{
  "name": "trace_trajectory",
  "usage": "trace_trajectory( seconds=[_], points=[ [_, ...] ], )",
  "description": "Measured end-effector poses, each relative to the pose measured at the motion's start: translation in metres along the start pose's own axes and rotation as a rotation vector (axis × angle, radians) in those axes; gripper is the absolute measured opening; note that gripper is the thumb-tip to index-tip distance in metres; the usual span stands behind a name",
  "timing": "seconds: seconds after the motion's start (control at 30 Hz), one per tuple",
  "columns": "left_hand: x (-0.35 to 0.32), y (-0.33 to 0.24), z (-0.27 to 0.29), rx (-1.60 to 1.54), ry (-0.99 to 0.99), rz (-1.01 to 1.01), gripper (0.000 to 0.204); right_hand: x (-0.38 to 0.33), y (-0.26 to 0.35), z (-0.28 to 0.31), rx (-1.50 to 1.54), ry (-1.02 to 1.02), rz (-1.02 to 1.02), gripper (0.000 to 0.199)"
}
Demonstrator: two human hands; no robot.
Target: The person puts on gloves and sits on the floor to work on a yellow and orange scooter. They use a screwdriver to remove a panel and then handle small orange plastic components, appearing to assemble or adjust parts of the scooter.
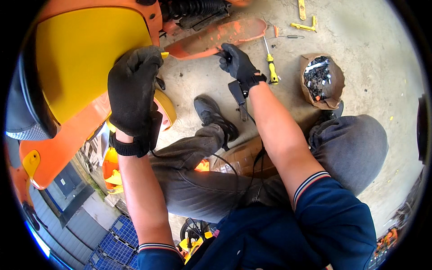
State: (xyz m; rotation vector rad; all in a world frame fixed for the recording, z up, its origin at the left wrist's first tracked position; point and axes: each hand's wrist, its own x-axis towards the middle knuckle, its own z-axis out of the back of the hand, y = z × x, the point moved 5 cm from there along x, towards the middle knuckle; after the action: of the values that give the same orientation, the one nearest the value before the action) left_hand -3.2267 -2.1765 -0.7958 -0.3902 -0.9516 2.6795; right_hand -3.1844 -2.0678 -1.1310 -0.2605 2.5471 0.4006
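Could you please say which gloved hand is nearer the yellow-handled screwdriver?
The right hand, beside the curved orange piece; the left hand is farther, overlapping the yellow panel in view.

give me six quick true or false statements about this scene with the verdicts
1. The left grip and right grip wear black gloves. True.
2. The right grip holds the screwdriver. False: the screwdriver lies on the floor, in neither grip.
3. The large yellow panel is at the person's left. True.
4. The paper bag is sealed shut. False: the paper bag stands open, with small dark parts inside.
5. A long orange panel shows near the right grip. True.
6. The sleeves reach the wrists. False: the blue sleeves leave both forearms bare.
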Motion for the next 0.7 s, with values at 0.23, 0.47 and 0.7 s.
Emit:
trace_trajectory(
  seconds=[0.23,0.47,0.7],
  points=[
    [-0.001,0.002,0.001,-0.106,-0.109,-0.049,0.013,-0.011,-0.041,0.046,-0.157,-0.038,-0.147,0.022],
    [-0.001,0.002,-0.002,-0.171,-0.074,-0.017,0.013,-0.006,-0.063,0.062,-0.215,-0.054,-0.208,0.018],
    [-0.001,0.003,-0.005,-0.202,-0.074,0.027,0.013,-0.014,-0.051,0.055,-0.522,-0.171,-0.224,0.019]
  ],
)
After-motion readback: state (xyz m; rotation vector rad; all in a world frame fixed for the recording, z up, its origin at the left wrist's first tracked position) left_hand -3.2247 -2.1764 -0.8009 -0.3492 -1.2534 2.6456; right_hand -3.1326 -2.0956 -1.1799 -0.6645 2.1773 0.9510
